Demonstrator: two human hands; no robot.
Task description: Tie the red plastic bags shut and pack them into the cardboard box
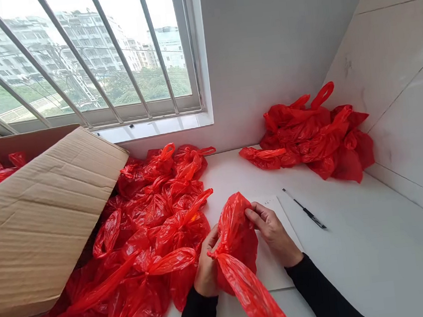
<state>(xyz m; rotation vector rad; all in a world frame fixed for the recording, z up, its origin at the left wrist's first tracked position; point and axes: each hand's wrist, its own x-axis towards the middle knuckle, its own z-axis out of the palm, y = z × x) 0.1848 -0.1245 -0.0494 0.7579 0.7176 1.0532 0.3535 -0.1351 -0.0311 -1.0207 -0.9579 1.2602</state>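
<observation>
A knotted red plastic bag (238, 231) is held up between my two hands over a sheet of white paper (278, 272). My left hand (207, 267) grips its left side near the knot, with the fingers partly hidden behind the plastic. Thumb and fingers of my right hand (274, 230) pinch the bag's upper right edge. One long twisted handle of the bag hangs toward me. What the bag contains cannot be made out. To the left of my hands lies a pile of red plastic bags (151, 235), many of them tied.
A cardboard box (50, 205) with more red bags leans at the left. Another heap of red bags (315, 137) rests in the back right corner by the tiled wall. A black pen (303, 208) lies right of the paper. Behind is a barred window (110, 58).
</observation>
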